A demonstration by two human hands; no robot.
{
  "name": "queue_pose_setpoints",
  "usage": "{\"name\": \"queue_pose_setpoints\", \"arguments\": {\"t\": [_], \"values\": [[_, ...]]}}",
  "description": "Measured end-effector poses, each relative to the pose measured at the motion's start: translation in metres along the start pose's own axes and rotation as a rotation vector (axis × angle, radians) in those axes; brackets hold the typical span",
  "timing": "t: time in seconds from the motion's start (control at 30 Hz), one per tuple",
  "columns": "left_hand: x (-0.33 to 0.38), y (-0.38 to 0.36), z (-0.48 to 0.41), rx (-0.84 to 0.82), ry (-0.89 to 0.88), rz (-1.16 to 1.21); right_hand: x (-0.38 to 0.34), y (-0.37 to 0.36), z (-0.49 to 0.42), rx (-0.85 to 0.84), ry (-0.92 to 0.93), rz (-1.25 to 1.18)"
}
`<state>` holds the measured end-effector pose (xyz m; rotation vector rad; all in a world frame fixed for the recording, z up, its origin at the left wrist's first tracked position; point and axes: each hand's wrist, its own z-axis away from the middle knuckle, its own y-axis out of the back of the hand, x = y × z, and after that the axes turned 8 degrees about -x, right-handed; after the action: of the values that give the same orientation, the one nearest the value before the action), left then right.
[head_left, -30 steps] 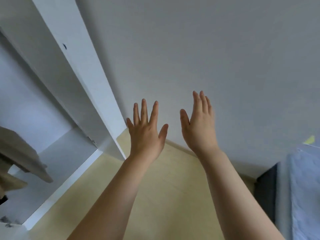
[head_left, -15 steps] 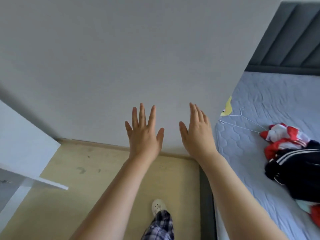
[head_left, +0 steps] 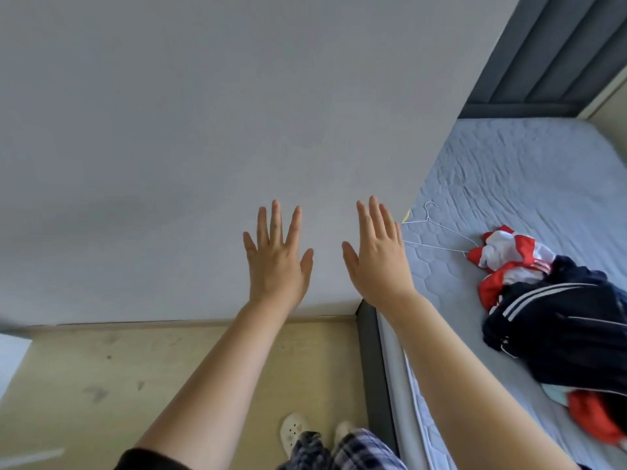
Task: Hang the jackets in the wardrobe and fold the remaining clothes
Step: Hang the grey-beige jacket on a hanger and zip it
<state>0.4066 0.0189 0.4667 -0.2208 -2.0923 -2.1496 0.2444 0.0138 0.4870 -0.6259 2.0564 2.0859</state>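
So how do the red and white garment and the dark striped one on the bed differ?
The red-and-white garment is bright and patchy; the navy garment is dark with thin white stripes. The navy garment makes the bigger heap. The red-and-white garment lies against the wire hanger; the navy garment lies apart from it. Both are crumpled, unfolded, on the mattress.
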Motion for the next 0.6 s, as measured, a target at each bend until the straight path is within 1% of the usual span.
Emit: {"name": "queue_pose_setpoints", "arguments": {"t": [0.07,0.17,0.33,0.43,0.53,0.6], "values": [[0.002,-0.013,-0.014,-0.019,0.005,-0.014,0.011,-0.009,-0.016,-0.03,0.036,0.025],[-0.012,-0.029,-0.028,-0.019,0.071,-0.018,0.026,-0.023,-0.041,-0.063,0.081,0.01],[-0.03,-0.065,-0.043,0.022,0.175,0.015,0.038,-0.065,-0.071,-0.121,0.31,-0.059],[-0.031,-0.1,-0.049,0.017,0.268,0.068,0.053,-0.101,-0.083,-0.152,0.377,-0.096],[-0.028,-0.147,-0.052,0.03,0.301,0.099,0.075,-0.142,-0.09,-0.153,0.429,-0.129],[-0.029,-0.184,-0.051,0.045,0.311,0.106,0.091,-0.175,-0.09,-0.122,0.495,-0.174]]}}
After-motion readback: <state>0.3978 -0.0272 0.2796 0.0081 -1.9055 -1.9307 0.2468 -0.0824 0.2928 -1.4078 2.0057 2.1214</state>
